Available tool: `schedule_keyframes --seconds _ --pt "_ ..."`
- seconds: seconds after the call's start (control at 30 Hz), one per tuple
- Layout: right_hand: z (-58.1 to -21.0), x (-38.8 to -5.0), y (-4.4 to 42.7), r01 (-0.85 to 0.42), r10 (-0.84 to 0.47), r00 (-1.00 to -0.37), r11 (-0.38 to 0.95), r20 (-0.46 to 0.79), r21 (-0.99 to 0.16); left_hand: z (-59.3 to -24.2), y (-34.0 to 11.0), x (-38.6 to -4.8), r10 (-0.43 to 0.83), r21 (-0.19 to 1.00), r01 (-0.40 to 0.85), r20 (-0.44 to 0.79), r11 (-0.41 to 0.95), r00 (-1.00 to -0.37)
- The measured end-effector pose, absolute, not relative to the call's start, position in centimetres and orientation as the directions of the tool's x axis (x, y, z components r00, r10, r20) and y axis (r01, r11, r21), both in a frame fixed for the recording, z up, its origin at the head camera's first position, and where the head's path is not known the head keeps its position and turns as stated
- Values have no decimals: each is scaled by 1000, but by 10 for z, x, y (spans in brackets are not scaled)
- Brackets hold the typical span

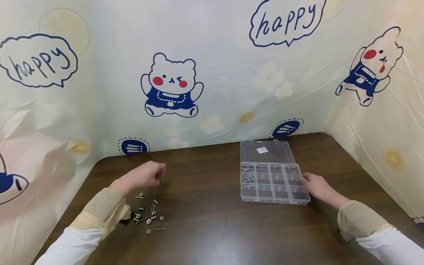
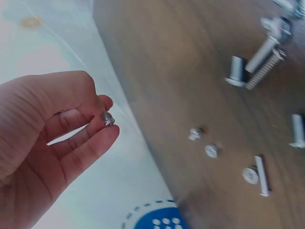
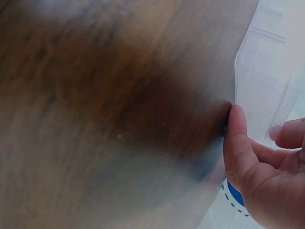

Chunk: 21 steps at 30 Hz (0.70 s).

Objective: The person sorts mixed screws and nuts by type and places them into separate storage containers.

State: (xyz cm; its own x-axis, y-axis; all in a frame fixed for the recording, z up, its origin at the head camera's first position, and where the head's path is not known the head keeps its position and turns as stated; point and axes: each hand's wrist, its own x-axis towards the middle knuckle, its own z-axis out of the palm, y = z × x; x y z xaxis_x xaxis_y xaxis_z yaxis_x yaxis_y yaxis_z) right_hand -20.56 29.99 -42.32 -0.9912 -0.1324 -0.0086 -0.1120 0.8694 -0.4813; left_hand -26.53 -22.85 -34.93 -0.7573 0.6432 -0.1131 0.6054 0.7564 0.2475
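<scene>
My left hand (image 1: pixel 150 173) is raised over the table, left of centre. In the left wrist view its thumb and fingers pinch a small metal screw (image 2: pixel 108 118), mostly hidden by the fingertips. Below that hand lie loose screws (image 1: pixel 154 206) and nuts (image 1: pixel 148 221). To the right, a clear plastic compartment box (image 1: pixel 275 201) stands with its lid (image 1: pixel 269 151) folded back. Several screws (image 1: pixel 248 181) lie in its left column of compartments. My right hand (image 1: pixel 317 186) holds the box by its right side wall; the right wrist view shows the thumb (image 3: pixel 237 119) against the edge.
The brown wooden table (image 1: pixel 205 221) runs back to a printed curtain (image 1: pixel 218 92) that hangs along its rear and sides. A white paper square (image 1: pixel 262 150) is on the lid. A dark object (image 1: pixel 126 220) shows under the left cuff.
</scene>
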Motion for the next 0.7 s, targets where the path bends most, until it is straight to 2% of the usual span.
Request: schedule_keyframes --seconds 0.47,0.7 --pt "-420 -204 299 -103 -131 -991 867 -23 -488 -336 -185 -255 756 202 738 -12 643 -655" --pt "-421 -205 299 -101 -132 -991 868 -30 -487 -332 -161 -253 775 180 761 -15 623 -631"
